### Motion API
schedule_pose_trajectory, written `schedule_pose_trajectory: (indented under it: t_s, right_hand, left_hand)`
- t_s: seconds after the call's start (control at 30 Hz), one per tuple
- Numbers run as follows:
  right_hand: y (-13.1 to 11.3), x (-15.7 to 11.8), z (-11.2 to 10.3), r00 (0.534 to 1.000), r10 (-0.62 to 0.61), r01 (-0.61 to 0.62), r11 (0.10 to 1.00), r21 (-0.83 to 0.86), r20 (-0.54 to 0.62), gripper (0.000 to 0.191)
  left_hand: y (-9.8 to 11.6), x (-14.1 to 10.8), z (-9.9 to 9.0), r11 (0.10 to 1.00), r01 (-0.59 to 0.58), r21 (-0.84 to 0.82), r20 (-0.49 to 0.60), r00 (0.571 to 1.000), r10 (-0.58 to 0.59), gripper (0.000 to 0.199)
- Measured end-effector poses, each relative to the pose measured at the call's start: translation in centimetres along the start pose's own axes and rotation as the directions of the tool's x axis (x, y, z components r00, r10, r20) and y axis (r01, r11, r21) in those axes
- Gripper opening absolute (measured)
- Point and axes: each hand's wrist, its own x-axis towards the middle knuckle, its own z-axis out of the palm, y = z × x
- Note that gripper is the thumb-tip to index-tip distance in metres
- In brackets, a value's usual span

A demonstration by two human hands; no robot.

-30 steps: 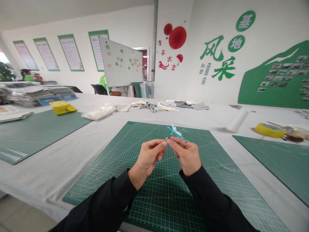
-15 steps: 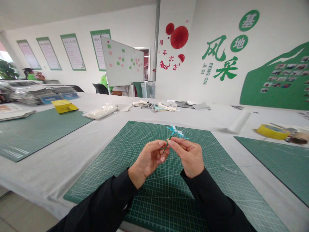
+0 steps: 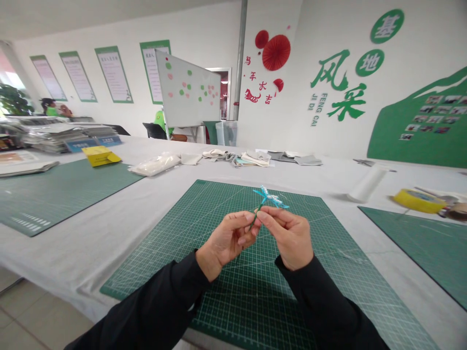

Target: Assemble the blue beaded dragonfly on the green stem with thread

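A small blue flower (image 3: 270,197) with white beads and a thin green stem is held up above the green cutting mat (image 3: 189,218). My left hand (image 3: 229,238) pinches the lower stem between thumb and fingers. Just beside it, my right hand (image 3: 290,236) closes on the stem right below the petals. The fingertips of both hands meet around the stem, and the petals point up and to the right. Part of the stem is hidden by the fingers.
A second mat with a yellow box (image 3: 100,156) lies left. White packets (image 3: 156,164) and cloth pieces (image 3: 255,158) lie behind. Yellow tape (image 3: 419,201) and a white roll (image 3: 368,183) are on the right. A person (image 3: 51,108) sits far left.
The whole view has shifted slightly, so the scene appears a little to the right. Both hands keep their pinch on the stem, with hardly any change in pose.
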Motion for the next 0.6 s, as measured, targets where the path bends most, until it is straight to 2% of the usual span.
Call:
schedule_pose_trajectory:
  t_s: [0.17,0.3,0.6]
  right_hand:
    - [-0.8,0.0,0.1,0.997,-0.052,0.044,0.988,-0.146,-0.052,0.018]
    - [-1.2,0.0,0.1,0.996,-0.083,0.072,0.976,-0.204,-0.044,0.020]
    - [-1.2,-0.1,-0.1,1.000,0.012,-0.010,0.994,-0.105,0.021,0.025]
  left_hand:
    - [0.0,0.0,-0.1,1.000,-0.027,-0.010,0.011,1.000,0.027,0.017]
    - [0.0,0.0,-0.1,0.999,-0.043,0.016,-0.010,0.999,0.043,0.018]
    - [0.0,0.0,-0.3,0.998,-0.045,0.042,-0.041,0.998,0.047,0.019]
